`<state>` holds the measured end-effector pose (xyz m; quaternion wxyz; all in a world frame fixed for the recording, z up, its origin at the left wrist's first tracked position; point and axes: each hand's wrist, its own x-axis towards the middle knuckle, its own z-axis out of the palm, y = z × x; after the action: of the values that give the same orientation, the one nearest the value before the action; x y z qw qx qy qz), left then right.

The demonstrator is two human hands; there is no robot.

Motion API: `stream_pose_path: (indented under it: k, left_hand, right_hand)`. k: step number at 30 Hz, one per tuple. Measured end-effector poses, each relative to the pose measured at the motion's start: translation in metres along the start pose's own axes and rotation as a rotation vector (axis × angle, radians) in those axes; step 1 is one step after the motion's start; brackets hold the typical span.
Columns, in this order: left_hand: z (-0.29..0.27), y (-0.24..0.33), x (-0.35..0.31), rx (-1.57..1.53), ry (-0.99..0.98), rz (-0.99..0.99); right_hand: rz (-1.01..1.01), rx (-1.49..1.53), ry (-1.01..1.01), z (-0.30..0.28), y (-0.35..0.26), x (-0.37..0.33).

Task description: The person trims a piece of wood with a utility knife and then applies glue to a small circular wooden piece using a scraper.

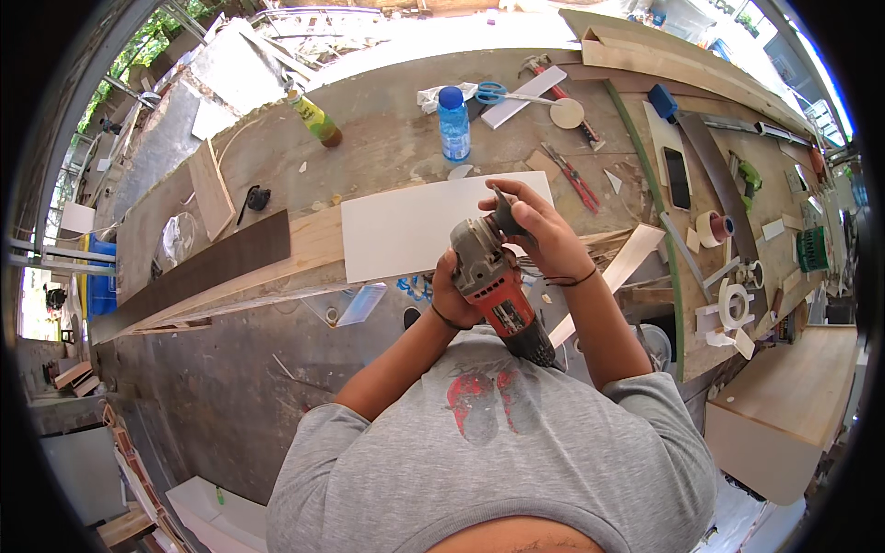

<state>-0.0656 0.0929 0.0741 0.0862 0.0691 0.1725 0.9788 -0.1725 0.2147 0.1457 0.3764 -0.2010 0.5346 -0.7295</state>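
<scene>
My left hand (pixel 452 293) is wrapped round the grey head end of an angle grinder (pixel 502 300), which has a red body and a black tail pointing back at my shirt. At the front of the tool, my right hand (pixel 546 226) grips a dark, thin-edged disc (pixel 505 219) between thumb and fingers. The palm side of that grip is partly hidden. Just beyond the grinder a white rectangular board (pixel 406 226) lies flat along the near edge of the workbench (pixel 369 120). A long brown strip (pixel 212 263) lies to its left.
A blue-capped bottle (pixel 454 129), a green-labelled bottle (pixel 316 120), scissors (pixel 516 95), a hammer (pixel 576 115) and red-handled pliers (pixel 573 180) lie or stand beyond the board. To the right are a phone (pixel 678 178), tape rolls (pixel 713 228) and a wooden cabinet (pixel 784 396).
</scene>
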Motion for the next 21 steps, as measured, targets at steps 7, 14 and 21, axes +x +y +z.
stream_pose_path:
  k: [7,14,21]
  left_hand:
    - [0.005,0.0,-0.003,0.035,0.021,0.001]
    - [-0.003,-0.009,0.008,-0.069,-0.031,-0.051]
    - [-0.008,0.001,0.003,-0.069,0.023,-0.006]
  right_hand:
    - [-0.404,-0.08,-0.203,-0.005,-0.004,0.013]
    - [-0.409,-0.047,0.046,0.0,-0.017,0.006]
    - [-0.128,-0.049,-0.151,-0.036,0.003,-0.012]
